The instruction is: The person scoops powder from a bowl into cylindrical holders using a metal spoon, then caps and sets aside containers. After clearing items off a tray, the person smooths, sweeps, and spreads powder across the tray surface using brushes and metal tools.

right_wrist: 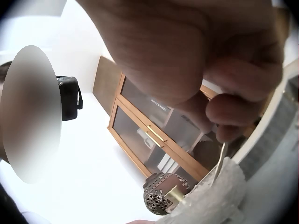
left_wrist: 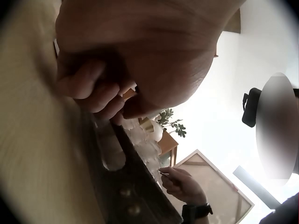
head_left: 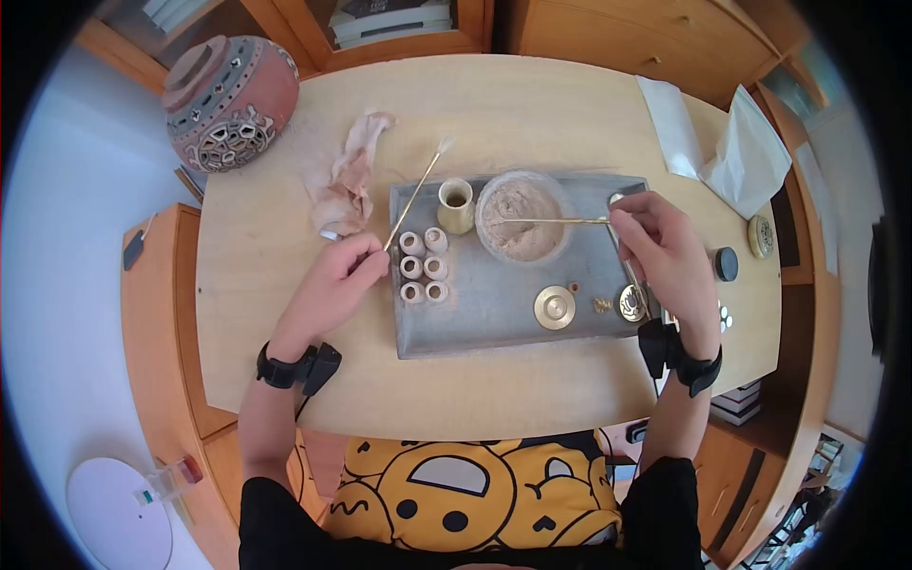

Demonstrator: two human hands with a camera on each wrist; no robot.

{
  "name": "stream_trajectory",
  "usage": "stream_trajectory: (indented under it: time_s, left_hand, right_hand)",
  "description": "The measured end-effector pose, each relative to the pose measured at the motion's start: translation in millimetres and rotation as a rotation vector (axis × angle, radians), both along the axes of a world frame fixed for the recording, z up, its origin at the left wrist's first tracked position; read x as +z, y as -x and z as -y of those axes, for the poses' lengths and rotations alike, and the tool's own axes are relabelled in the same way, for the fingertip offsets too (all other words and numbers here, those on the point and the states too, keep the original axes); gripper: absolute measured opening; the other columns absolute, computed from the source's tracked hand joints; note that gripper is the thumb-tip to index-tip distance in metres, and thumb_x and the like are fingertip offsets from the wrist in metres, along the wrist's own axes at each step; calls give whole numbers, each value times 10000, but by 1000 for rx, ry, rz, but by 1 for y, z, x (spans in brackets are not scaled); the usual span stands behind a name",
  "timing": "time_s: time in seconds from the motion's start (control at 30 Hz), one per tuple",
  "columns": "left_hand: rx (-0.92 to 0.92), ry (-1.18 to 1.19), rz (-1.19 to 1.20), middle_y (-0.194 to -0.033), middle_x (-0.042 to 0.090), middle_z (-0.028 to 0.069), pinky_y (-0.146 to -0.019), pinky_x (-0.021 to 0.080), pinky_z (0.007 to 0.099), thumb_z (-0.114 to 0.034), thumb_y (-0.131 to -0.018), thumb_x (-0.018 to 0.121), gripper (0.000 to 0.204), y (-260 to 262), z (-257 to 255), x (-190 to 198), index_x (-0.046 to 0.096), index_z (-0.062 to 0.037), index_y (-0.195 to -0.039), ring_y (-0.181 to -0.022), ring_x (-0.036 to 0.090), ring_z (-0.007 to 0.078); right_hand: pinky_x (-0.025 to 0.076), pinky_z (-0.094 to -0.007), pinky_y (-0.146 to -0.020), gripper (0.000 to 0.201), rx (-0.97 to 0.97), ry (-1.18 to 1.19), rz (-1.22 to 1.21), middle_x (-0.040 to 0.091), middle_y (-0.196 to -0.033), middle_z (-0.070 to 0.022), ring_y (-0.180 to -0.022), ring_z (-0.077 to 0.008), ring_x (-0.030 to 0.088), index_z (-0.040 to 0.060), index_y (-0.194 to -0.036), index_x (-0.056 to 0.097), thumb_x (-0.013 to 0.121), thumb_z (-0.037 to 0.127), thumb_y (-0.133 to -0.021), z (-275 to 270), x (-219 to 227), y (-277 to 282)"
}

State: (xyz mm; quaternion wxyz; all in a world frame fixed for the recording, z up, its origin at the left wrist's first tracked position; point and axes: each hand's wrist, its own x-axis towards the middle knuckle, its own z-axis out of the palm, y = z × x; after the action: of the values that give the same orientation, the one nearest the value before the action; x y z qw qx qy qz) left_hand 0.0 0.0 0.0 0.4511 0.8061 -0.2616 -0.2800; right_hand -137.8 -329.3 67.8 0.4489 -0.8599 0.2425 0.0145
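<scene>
R hand (head_left: 660,249): fingers clamped on end of thin brass tool (head_left: 568,221), shaft approx. level, far end in pale powder (head_left: 534,243) in bowl (head_left: 567,204). Bowl sits on grey tray (head_left: 475,318), rear side, beside brass vase (head_left: 456,218). L hand (head_left: 334,275): thumb & fingers pinched on lower end of slim brush (head_left: 415,198), bristles up & away, just outside tray's L edge, nr. small pale cups (head_left: 410,268).

Step in hand (judged): working powder w/ tool; surface uneven, lumpy in pts. Brush not in use.

Next move, in my assessment, calls for light, steady R grip, tip low & inside rim, short strokes, no hard digging. Risk: powder spilt over rim. L hand reqd. only to hold brush clear of vase & cups.
</scene>
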Motion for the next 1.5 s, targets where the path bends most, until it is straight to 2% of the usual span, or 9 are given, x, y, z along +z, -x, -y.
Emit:
stream_trajectory:
  time_s: [0.07, 0.17, 0.3, 0.37, 0.57, 0.67, 0.77, 1.13, 1.5]
  left_hand:
    - [45, 154, -154, -720, 411, -66, -535, 258, 198, -161, -1004, 498, 213, 13, 0, 3, 484, -74, -810, -627, 328, 13]
    - [84, 183, -270, -716, 382, -69, -528, 229, 194, -156, -1004, 500, 207, -6, -10, -6, 483, -75, -815, -616, 292, 8]
    - [162, 241, -438, -704, 404, -70, -532, 244, 209, -199, -1011, 497, 249, -7, -13, -7, 507, -62, -803, -612, 313, 20]
    - [202, 288, -471, -695, 371, -79, -513, 210, 208, -210, -1021, 492, 246, -6, -13, -8, 498, -71, -817, -594, 278, 14]
    - [223, 302, -414, -694, 362, -82, -507, 199, 207, -233, -1023, 495, 252, -4, -13, -10, 496, -68, -833, -586, 264, 19]
    - [234, 315, -446, -697, 363, -83, -508, 196, 207, -238, -1022, 497, 251, -5, -17, -11, 496, -68, -838, -586, 263, 18]
    - [226, 359, -479, -701, 360, -85, -510, 196, 207, -238, -1021, 501, 245, -5, -18, -9, 496, -69, -844, -588, 263, 16]
    - [247, 297, -552, -690, 346, -90, -502, 201, 206, -272, -1032, 488, 268, 0, -14, 2, 499, -81, -844, -578, 261, 16]
    - [253, 219, -479, -702, 348, -79, -502, 212, 203, -256, -1032, 486, 262, 9, -8, 7, 473, -85, -834, -576, 265, 17]
  right_hand:
    - [383, -219, -500, 257, -82, -168, 101, 595, -696, 3, -571, -65, 499, 18, -1050, 644, 615, 261, -970, -2, 0, 9]
    - [371, -197, -508, 225, -111, -421, 279, 590, -712, 7, -577, -48, 490, 13, -1037, 644, 578, 224, -992, -13, -19, -12]
    - [368, -187, -516, 205, -118, -522, 430, 598, -729, 0, -586, -44, 496, 11, -1034, 648, 530, 178, -1013, -38, -28, -17]
    - [372, -188, -518, 206, -100, -302, 512, 604, -740, -11, -592, -48, 503, 4, -1037, 646, 489, 138, -1025, -44, -31, -15]
    - [415, -210, -529, 219, 19, -111, 689, 629, -749, -67, -599, -84, 537, -30, -990, 620, 413, 40, -1002, -40, -37, -1]
    - [435, -216, -526, 212, 226, 94, 779, 633, -726, -103, -577, -115, 558, -35, -985, 600, 390, -10, -974, -41, -39, -3]
    - [444, -218, -527, 205, 78, 35, 836, 644, -726, -108, -581, -122, 581, -47, -981, 599, 399, -1, -982, -45, -38, 2]
    - [459, -227, -550, 332, -249, -261, 496, 678, -775, -113, -619, -133, 623, -29, -1016, 602, 407, 235, -1069, -39, -38, -5]
    - [458, -230, -552, 337, -233, -246, 491, 671, -779, -113, -617, -129, 609, -33, -1018, 598, 411, 242, -1070, -50, -40, -9]
